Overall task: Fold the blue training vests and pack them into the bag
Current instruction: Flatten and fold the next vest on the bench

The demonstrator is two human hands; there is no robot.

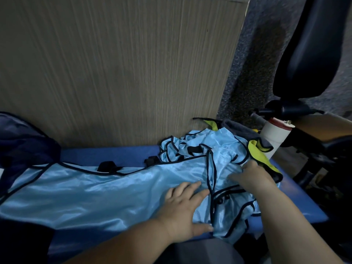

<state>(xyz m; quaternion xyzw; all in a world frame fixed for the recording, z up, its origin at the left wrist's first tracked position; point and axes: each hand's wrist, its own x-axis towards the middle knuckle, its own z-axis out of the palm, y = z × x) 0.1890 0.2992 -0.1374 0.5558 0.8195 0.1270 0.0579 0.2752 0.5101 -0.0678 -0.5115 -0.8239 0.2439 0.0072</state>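
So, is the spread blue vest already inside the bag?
No, the blue vest lies spread on the blue surface, outside the dark bag.

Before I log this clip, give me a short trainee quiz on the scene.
1. True or false: the left hand lies flat on the spread vest.
2. The bag sits at which end of the spread vest? A left, B right, C on top of it.
3. Fill in: the cloth at the far right of the crumpled pile is coloured ____.
Key: 1 true; 2 A; 3 yellow.
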